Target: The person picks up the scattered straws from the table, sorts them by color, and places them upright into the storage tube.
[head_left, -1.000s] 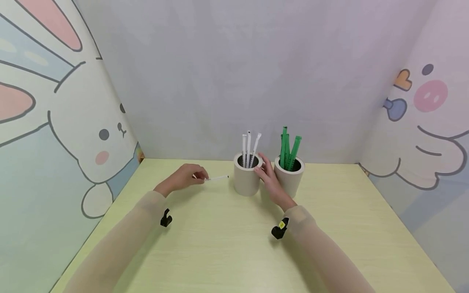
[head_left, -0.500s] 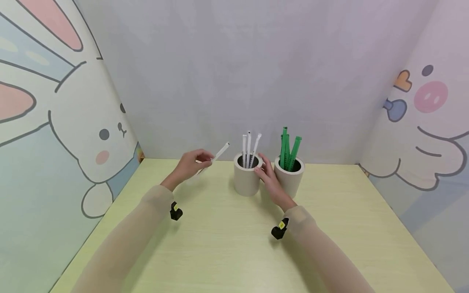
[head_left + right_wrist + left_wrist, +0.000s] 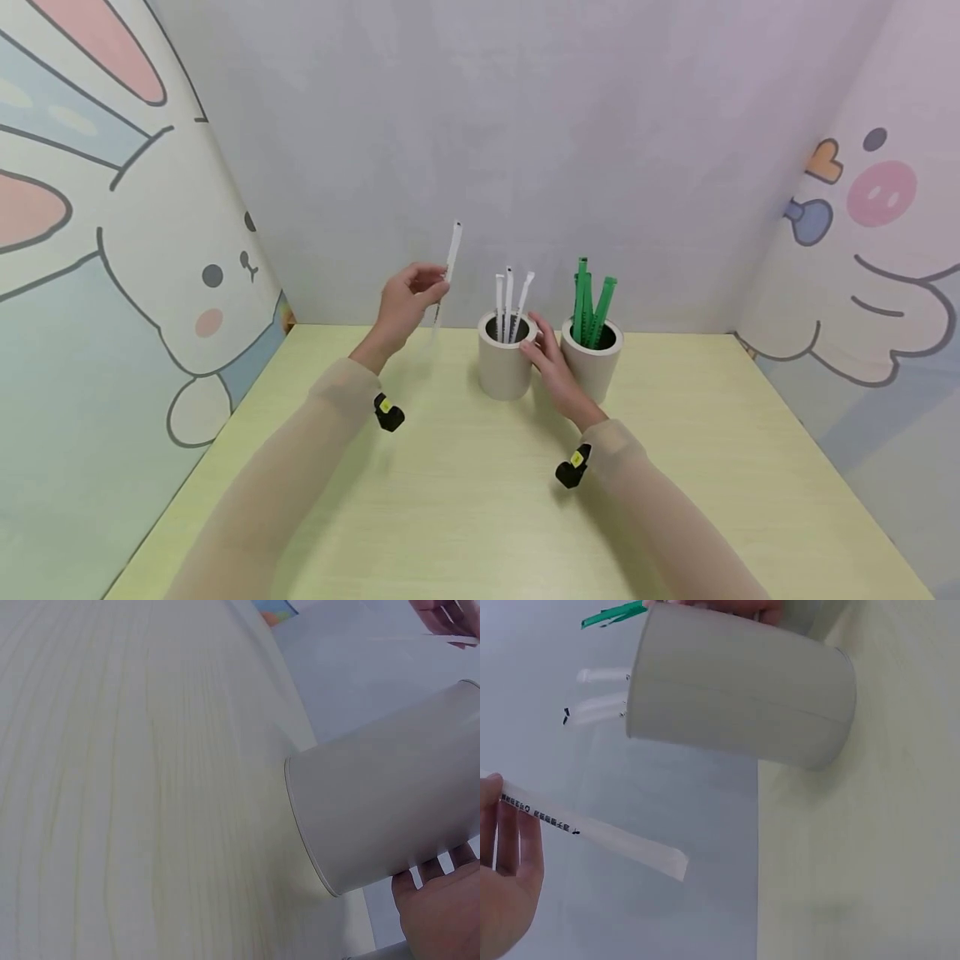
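My left hand pinches a white paper-wrapped straw between thumb and fingers. The straw stands nearly upright above the table, left of the pale cups; black print shows on its wrapper in the left wrist view. My right hand holds the right side of the left cup, thumb near its front rim and fingers farther back. Several white wrapped straws stand in that cup. Beside it, the right cup holds several green wrapped straws; my right hand lies between the two cups.
Both cups stand near the back of the pale wooden table. A grey-white backdrop rises behind, with printed cartoon panels on the left and right.
My left hand has lifted the white straw off low over the table, raising it up and slightly right. The straw turned from nearly level to nearly upright. My right hand and the cups stayed put.
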`<state>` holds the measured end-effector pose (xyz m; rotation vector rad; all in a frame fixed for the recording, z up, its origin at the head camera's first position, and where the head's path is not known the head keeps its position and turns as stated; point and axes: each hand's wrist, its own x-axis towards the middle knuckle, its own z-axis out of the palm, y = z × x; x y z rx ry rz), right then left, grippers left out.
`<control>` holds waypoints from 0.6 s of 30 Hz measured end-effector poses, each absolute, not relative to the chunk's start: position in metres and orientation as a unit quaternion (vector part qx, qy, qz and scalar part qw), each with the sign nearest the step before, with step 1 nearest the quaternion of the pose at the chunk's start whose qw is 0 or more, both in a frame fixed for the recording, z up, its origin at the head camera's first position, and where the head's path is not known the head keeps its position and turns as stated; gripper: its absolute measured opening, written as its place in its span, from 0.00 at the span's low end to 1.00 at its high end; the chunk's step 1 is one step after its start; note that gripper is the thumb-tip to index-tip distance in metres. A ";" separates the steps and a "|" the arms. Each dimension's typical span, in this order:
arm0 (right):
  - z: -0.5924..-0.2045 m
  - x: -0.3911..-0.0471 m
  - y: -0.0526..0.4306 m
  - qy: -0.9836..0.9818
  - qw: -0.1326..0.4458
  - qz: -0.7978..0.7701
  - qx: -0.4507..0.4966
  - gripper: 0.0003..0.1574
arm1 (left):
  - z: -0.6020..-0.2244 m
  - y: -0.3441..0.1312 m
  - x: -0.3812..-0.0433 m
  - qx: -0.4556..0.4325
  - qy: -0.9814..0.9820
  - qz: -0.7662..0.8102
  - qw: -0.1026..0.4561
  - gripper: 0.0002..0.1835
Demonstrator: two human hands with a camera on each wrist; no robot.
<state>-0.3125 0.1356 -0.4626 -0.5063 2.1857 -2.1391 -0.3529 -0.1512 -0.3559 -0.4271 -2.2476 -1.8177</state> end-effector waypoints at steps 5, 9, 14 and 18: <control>-0.463 -0.313 0.136 0.709 0.024 -0.687 -0.160 0.43 | -0.339 -0.128 -0.354 -0.144 -0.719 -0.668 0.126 0.17; -0.462 -0.312 0.136 0.712 0.028 -0.685 -0.155 0.43 | -0.328 -0.110 -0.354 -0.149 -0.685 -0.701 0.130 0.17; -0.460 -0.310 0.136 0.711 0.036 -0.685 -0.152 0.43 | -0.317 -0.091 -0.353 -0.144 -0.659 -0.727 0.130 0.16; -0.459 -0.310 0.136 0.710 0.035 -0.686 -0.153 0.43 | -0.313 -0.078 -0.355 -0.139 -0.628 -0.754 0.132 0.15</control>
